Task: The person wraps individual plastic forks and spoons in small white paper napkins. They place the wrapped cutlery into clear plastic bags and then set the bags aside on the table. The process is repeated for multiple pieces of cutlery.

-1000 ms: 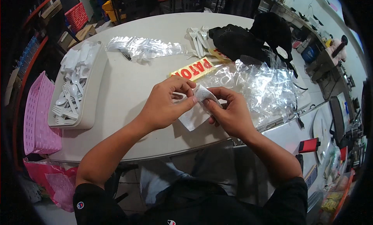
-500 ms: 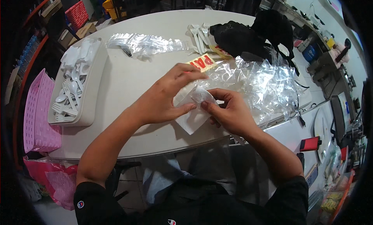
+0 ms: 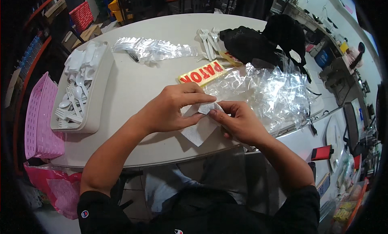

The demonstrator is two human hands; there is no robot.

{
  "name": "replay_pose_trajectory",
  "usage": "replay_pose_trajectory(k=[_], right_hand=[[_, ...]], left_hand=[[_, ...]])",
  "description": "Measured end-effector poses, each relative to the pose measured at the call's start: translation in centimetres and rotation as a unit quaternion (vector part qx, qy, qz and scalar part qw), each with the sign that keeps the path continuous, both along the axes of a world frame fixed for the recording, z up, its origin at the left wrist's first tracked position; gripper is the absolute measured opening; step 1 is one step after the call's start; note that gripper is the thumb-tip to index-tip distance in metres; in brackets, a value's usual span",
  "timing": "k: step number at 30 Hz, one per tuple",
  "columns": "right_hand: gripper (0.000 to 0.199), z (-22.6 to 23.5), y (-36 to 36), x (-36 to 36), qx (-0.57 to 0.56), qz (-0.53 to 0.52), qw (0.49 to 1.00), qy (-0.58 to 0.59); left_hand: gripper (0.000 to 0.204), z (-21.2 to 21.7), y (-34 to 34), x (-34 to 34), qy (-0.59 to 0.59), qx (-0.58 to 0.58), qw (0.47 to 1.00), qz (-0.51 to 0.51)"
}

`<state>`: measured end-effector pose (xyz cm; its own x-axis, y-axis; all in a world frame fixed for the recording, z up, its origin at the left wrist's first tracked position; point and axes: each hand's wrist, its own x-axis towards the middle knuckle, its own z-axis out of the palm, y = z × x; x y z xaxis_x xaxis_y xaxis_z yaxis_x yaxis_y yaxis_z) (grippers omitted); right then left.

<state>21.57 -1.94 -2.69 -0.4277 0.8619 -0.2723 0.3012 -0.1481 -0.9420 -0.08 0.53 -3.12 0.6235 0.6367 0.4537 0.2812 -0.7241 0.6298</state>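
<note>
Since the half-second before, your two hands had drawn closer together over the white paper napkin (image 3: 199,129) and its upper edge had been turned further in, while your head had tilted so the table slid slightly lower in view. Your left hand (image 3: 171,109) was closed in a pinch on the napkin's top fold, fingers laid flat across it. Your right hand (image 3: 238,121) was also closed on the napkin, thumb and forefinger nipping the same folded edge from the other side, the two sets of fingertips touching. The napkin itself lay at the near edge of the round grey table (image 3: 133,84), its lower corner still flat and unfolded; whether anything was wrapped inside, you could not tell from here.

As a judgement, you were midway through one wrap: the fold had begun but was not closed. Just beyond your right hand lay a heap of clear plastic sleeves (image 3: 270,90), and a yellow-and-red packet (image 3: 202,72) sat just past your knuckles. Farther off lay loose white plastic forks (image 3: 208,38), a black bag (image 3: 258,42) and a second crumpled clear bag (image 3: 151,50). Well to your left, a beige tray (image 3: 95,96) held many white plastic utensils, suggesting plenty remained, with a pink basket (image 3: 38,112) beside it.
</note>
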Motion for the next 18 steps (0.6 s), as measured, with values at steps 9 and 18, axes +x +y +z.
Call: replay_pose_trajectory(k=[9,18], right_hand=[[0.03,-0.34,-0.1,-0.1,0.04,-0.009,0.999,0.006],[0.03,-0.5,0.15,0.19,0.101,-0.021,0.995,0.0]], left_hand=[[0.047,-0.24,0.27,0.0,-0.01,-0.057,0.998,0.013],[0.069,-0.18,-0.15,0.66,-0.079,-0.275,0.957,0.042]])
